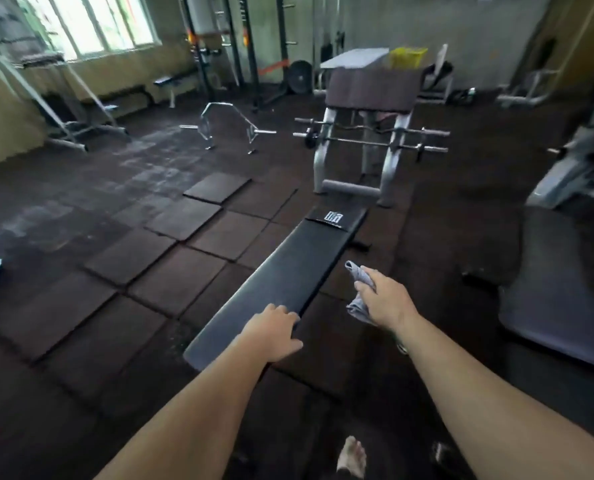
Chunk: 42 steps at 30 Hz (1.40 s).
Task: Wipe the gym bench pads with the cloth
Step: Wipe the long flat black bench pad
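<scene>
Fingers [364, 277] of the right hand [387, 299] are curled and pinched around a crumpled grey cloth [357, 289]; one end of the cloth sticks up past the far side of the fist and the other end hangs below it. The hand and cloth are held just beside the right edge of the bench pad [281, 271], off its surface; whether the cloth touches the pad's side cannot be told. Fingers of the left hand [273, 332] lie close together, bent over the right edge of the pad near its near end, with the thumb pointing right along the pad's near right corner and the palm resting on the top surface.

The bench pad is long, flat and black, running from near left to far right, with a white logo on a patch [333, 217] at its far end. It stands on a floor of dark square rubber tiles [157, 258], some of them uneven or lifted. A bare foot [351, 457] shows at the near edge, between the two forearms.

Beyond the far end of the pad stands a preacher-curl bench [368, 91] with barbells [368, 142] resting across its grey frame. A hex bar [228, 128] lies on the floor to the far left, and a second padded bench [558, 299] sits at the right. Windows [105, 22] light the far left wall.
</scene>
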Each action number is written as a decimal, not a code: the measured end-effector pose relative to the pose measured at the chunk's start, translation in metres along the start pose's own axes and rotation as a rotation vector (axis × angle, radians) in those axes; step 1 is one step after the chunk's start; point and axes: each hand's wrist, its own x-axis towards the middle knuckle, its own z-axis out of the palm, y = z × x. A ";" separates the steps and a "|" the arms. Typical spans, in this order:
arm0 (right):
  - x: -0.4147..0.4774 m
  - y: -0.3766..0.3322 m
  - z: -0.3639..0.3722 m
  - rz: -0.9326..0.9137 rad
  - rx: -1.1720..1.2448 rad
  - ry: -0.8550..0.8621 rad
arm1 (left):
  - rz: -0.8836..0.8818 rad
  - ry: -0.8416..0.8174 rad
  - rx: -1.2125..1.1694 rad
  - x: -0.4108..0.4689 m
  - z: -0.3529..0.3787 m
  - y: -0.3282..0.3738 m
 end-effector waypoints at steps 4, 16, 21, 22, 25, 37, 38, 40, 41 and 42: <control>0.072 0.051 -0.045 0.112 0.017 0.077 | 0.114 -0.009 0.039 0.114 -0.033 0.033; 0.278 0.148 -0.179 0.307 0.010 0.191 | 0.306 -0.046 0.072 0.389 -0.131 0.138; 0.371 0.180 -0.212 0.331 -0.023 0.220 | 0.328 -0.039 0.066 0.496 -0.157 0.161; 0.394 0.186 -0.217 0.330 -0.030 0.213 | 0.328 -0.038 0.060 0.518 -0.162 0.163; 0.466 0.199 -0.228 0.313 -0.047 0.194 | 0.310 -0.029 0.021 0.586 -0.176 0.163; 0.728 0.206 -0.206 0.226 -0.114 -0.063 | 0.063 -0.053 -0.160 0.761 -0.221 0.098; 0.747 0.202 -0.198 0.206 -0.120 -0.095 | 0.022 -0.052 -0.189 0.767 -0.218 0.087; 0.784 0.194 -0.179 0.145 -0.160 -0.178 | -0.068 -0.047 -0.256 0.775 -0.209 0.064; 0.802 0.189 -0.169 0.110 -0.183 -0.228 | -0.116 -0.047 -0.288 0.778 -0.202 0.054; 0.820 0.186 -0.157 0.081 -0.202 -0.278 | -0.166 -0.046 -0.316 0.782 -0.195 0.044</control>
